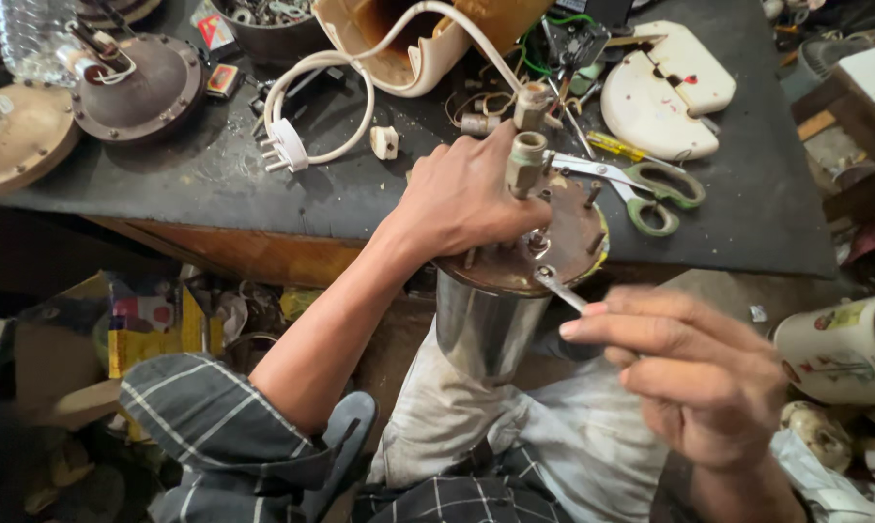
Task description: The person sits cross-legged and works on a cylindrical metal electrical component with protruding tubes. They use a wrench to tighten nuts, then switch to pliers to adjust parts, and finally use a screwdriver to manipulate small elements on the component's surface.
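Steel kettle body (486, 324), base upward, gripped by left hand (461, 199); right hand (694, 373) pinches spanner (558, 289).

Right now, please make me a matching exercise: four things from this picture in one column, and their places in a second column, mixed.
Things:
1. spanner
2. scissors
3. white plug
4. steel cylinder

Places:
A. on the dark bench, at the cord's end
B. in the right hand
C. under the left hand, on the lap
D. on the bench, green handles, right of the cylinder's top

Pairs: 1-B, 2-D, 3-A, 4-C
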